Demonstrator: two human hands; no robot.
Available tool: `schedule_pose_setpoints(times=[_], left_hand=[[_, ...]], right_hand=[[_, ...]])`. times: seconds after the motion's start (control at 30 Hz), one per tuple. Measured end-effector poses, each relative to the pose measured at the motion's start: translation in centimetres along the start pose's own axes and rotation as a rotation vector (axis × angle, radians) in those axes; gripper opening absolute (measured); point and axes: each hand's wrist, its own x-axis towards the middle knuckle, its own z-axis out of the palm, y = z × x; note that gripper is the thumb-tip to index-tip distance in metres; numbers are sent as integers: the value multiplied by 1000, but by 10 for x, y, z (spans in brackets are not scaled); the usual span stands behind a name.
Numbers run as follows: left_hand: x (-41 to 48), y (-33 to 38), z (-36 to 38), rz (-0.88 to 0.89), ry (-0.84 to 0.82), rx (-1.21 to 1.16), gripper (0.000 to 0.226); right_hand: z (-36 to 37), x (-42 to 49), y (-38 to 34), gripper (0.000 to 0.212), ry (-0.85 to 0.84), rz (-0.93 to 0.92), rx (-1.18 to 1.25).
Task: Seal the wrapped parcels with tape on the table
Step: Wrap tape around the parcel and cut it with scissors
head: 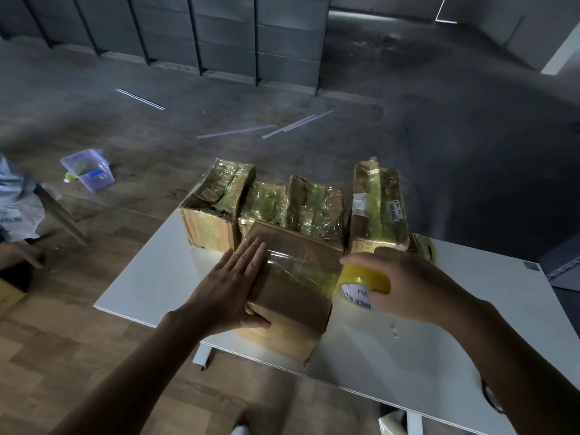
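The front parcel (292, 296), a brown carton, stood at the near edge of the white table (150, 277), in front of a row of wrapped parcels (314, 205) that carried shiny film.

1 tape strip (301, 265) ran across the top face of the front parcel from left to right. Its right end led to the yellow tape roll (364, 279) at the parcel's right upper edge.

The left hand (232, 287) lay flat on the top face with straight fingers, pressing down the left end of the strip; its thumb rested against the near side. The right hand (408, 284) gripped the tape roll with curled fingers.

Step in hand, as judged: laying a sealing strip over the top of the front parcel, with the strip not yet cut.

The next move probably called for drawing the roll down over the right side under steady tension while the left hand held the anchor, then smoothing and severing the tape. No cutter was visible.
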Motion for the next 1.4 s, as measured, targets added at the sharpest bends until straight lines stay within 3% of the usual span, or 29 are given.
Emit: schedule_pose_setpoints(times=[0.2,0.37,0.57,0.7,0.8,1.0,1.13,1.4], left_hand=[[3,3,1,49,-1,32,127],[4,3,0,74,-9,129,118],[14,27,-5,98,-63,276,122],[22,55,-10,0,-136,220,133],[27,74,-13,-70,-230,179,129],[30,102,-14,-63,-252,289,119],[36,116,-17,-69,-312,211,119],[23,108,-17,-54,-273,156,117]], right_hand=[[31,-23,35,58,-125,73,93],[57,-16,36,56,-108,60,45],[74,-9,36,59,-95,42,44],[77,-4,31,59,-72,55,73],[79,-3,30,58,-80,77,80],[83,-5,30,55,-91,84,100],[82,-7,30,53,-79,99,99],[81,-17,22,51,49,56,118]])
